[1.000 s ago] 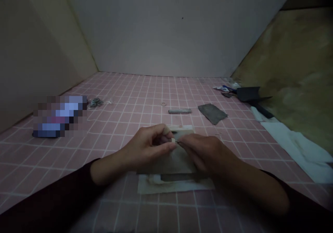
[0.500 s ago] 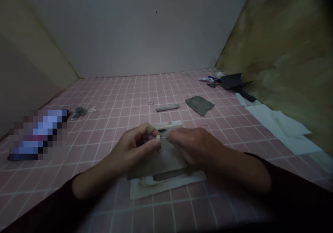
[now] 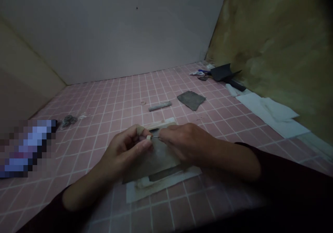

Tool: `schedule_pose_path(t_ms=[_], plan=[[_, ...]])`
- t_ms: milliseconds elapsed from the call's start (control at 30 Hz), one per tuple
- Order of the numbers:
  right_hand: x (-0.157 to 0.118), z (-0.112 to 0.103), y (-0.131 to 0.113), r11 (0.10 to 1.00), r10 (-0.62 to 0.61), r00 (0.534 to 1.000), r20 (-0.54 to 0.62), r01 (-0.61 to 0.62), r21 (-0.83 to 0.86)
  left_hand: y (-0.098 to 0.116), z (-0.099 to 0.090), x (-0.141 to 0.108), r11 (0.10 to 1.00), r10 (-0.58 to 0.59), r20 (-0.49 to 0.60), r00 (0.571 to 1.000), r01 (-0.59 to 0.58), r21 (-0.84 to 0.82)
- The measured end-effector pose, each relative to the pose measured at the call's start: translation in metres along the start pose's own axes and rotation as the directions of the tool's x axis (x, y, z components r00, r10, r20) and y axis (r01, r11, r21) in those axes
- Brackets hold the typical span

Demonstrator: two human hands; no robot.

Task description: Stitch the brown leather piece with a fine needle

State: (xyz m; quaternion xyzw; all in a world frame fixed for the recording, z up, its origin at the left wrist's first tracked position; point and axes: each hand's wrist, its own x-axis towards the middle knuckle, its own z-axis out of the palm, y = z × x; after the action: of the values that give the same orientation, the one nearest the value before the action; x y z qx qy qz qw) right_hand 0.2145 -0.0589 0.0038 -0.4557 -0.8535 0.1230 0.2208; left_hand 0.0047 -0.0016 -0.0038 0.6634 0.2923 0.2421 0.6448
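In the head view, my left hand (image 3: 130, 144) pinches a small pale ring-like piece (image 3: 148, 138) between thumb and fingertips. A tan wrap covers part of one of its fingers. My right hand (image 3: 186, 141) closes round a thin metal rod (image 3: 155, 137), whose tip reaches the pale piece; whether it goes into it I cannot tell. Both hands hover over a grey-brown sheet (image 3: 145, 165), likely sandpaper, lying on white paper (image 3: 135, 194) with brownish stains. The right palm and curled fingers hide most of the rod.
Beyond the hands lie a grey bar (image 3: 160, 106), a pale ring (image 3: 143, 103) and a dark grey sheet (image 3: 191, 100). A pixelated phone-like device (image 3: 31, 146) and bagged grey rings (image 3: 69, 119) are left. White paper (image 3: 270, 117) and black curled sheet (image 3: 223, 72) line the right wall.
The whole view has shifted and tilted slightly, so things appear farther left. Both hands keep their hold, with the rod tip still at the pale piece.
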Motion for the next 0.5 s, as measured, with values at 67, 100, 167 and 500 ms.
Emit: schedule_pose_path(t_ms=[67,100,167,500], plan=[[-0.001,0.001,-0.001,0.999,0.005,1.000,-0.010,-0.006,-0.044,0.000,0.001,0.000,1.000,0.006,-0.016,1.000,-0.006,-0.001],[-0.001,0.000,-0.002,1.000,0.011,1.000,-0.003,-0.011,-0.017,0.000,0.001,-0.001,1.000,0.024,-0.025,0.999,-0.024,0.008],[0.001,-0.004,-0.005,0.993,0.028,0.999,0.026,-0.030,0.112,-0.001,0.001,-0.001,0.996,0.080,-0.030,0.996,-0.079,0.048],[0.000,-0.001,0.000,1.000,0.008,1.000,-0.015,-0.008,0.000,-0.002,0.000,-0.002,0.999,0.040,-0.026,0.999,-0.039,0.025]])
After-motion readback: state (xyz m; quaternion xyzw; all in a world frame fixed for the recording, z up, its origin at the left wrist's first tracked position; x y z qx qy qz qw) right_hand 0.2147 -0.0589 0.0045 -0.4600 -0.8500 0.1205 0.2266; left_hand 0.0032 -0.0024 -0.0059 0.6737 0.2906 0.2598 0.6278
